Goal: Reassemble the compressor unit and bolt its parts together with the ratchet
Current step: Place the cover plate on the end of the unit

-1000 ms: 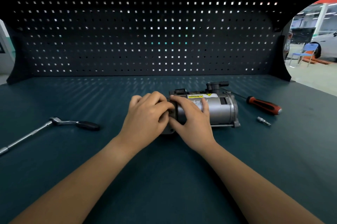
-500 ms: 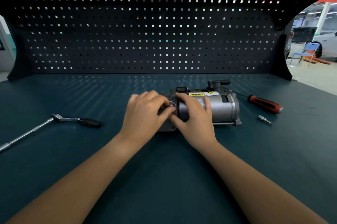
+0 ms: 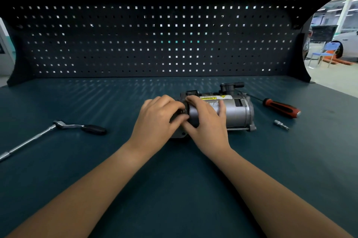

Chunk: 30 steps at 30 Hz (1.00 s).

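Dark tabletop (image 3: 174,189), pegboard (image 3: 155,34) behind.

- Compressor unit (image 3: 236,111): lies on its side at mid-tabletop, warning label up.
- Left grip (image 3: 157,119): fingers curled round the unit's left end piece, apparently seating it against the body.
- Right grip (image 3: 207,123): wrapped over the cylinder beside that joint, likely steadying it.
- Ratchet (image 3: 77,126): well left of the unit, untouched; bolting looks not yet begun.
- Screwdriver (image 3: 280,109) and small metal bit (image 3: 280,124): right of the unit, apart.
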{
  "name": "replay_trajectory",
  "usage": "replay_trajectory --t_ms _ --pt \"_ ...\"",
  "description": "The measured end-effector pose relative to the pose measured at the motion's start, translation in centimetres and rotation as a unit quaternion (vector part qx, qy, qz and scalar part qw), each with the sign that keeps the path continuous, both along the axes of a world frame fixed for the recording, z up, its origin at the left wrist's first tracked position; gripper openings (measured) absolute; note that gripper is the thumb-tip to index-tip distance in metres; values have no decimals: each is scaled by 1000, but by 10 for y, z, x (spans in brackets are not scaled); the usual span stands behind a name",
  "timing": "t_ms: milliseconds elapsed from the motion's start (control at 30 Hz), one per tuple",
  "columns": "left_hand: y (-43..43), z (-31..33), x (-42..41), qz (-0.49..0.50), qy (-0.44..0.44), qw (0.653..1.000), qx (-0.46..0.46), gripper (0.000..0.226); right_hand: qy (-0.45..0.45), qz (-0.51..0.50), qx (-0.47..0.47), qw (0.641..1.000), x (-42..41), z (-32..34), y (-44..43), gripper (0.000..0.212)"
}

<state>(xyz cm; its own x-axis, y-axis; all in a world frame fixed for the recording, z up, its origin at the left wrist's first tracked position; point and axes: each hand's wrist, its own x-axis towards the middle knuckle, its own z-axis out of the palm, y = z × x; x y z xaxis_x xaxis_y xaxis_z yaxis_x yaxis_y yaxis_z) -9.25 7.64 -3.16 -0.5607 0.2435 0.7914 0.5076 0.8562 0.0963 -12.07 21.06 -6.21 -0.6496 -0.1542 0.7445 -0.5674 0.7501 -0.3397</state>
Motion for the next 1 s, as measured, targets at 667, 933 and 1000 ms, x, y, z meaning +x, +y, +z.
replay_trajectory --t_ms 667,933,1000 --pt "-6 1 -4 21 23 999 12 19 -3 0 5 1000 -2 1 1 53" --pt "-6 -4 -3 31 53 998 3 22 -12 0 13 1000 -1 0 1 52" --pt "-1 -3 -3 45 46 998 11 18 -14 -1 11 1000 -1 1 1 51"
